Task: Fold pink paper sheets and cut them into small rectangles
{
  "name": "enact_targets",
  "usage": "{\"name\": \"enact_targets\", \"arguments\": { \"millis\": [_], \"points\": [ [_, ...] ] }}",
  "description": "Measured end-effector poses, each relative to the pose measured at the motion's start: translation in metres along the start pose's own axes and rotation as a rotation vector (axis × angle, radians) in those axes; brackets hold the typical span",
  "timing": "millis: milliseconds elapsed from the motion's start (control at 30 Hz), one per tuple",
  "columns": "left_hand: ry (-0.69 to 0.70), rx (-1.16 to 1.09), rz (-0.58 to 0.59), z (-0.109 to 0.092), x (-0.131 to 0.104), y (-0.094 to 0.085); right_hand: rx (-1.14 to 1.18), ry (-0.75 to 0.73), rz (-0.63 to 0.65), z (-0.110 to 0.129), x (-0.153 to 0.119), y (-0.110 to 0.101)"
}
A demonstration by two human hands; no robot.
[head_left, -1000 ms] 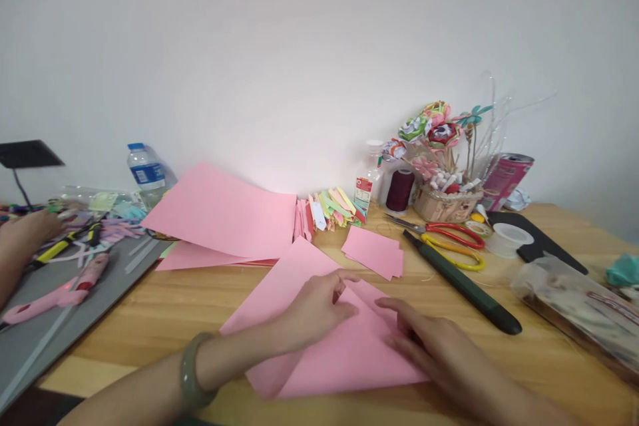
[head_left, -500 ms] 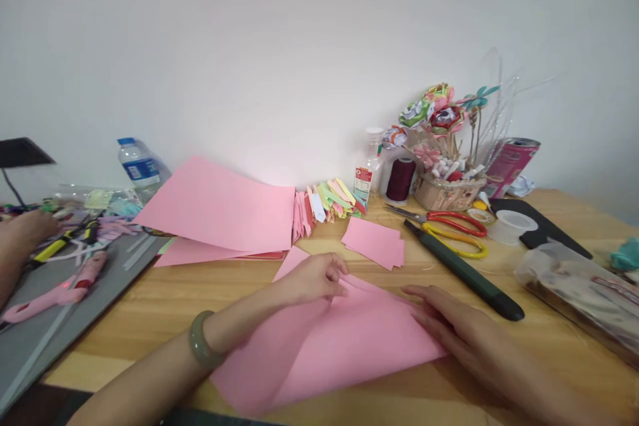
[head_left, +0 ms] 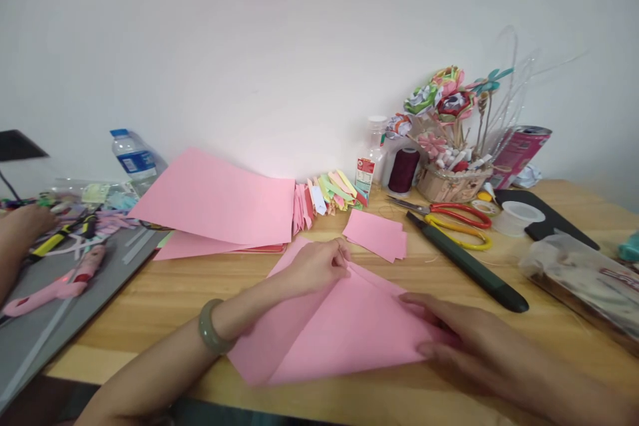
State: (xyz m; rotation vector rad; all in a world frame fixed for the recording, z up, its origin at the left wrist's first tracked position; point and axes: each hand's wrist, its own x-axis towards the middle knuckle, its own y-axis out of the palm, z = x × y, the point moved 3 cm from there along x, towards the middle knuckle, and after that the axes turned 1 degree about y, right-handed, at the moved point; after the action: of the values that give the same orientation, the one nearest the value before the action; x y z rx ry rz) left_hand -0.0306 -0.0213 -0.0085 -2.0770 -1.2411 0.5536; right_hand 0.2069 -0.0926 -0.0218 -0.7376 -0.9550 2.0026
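A large sheet of pink paper (head_left: 344,333) lies folded over at an angle on the wooden table in front of me. My left hand (head_left: 322,266), with a green bangle (head_left: 213,326) on its wrist, pinches the sheet's upper edge with closed fingertips. At the sheet's right end, my right hand (head_left: 459,329) has the paper between thumb and fingers; the hand is slightly blurred. Just beyond the sheet lies a small stack of pink paper squares (head_left: 375,234). To its right rests a dark green-handled tool (head_left: 469,266), whose kind I cannot tell.
Behind are larger pink sheets (head_left: 219,203), folded paper strips (head_left: 329,193), a thread spool (head_left: 403,171) and a basket of paper flowers (head_left: 452,183). Scissors (head_left: 459,216) lie right. At left, another person's hand (head_left: 30,226) is near a pink glue gun (head_left: 60,289) on a grey mat (head_left: 100,309).
The sheet's near edge has moved away from me, and its folded part sits flatter. My right hand has closed further around its right end. My left hand still pinches the upper edge.
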Motion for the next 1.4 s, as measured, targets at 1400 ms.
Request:
{"name": "enact_targets", "arguments": {
  "millis": [1400],
  "points": [
    [-0.093, 0.007, -0.238, 0.019, -0.009, -0.004, -0.349, -0.056, -0.337, 0.014, 0.005, 0.022]
  ]
}}
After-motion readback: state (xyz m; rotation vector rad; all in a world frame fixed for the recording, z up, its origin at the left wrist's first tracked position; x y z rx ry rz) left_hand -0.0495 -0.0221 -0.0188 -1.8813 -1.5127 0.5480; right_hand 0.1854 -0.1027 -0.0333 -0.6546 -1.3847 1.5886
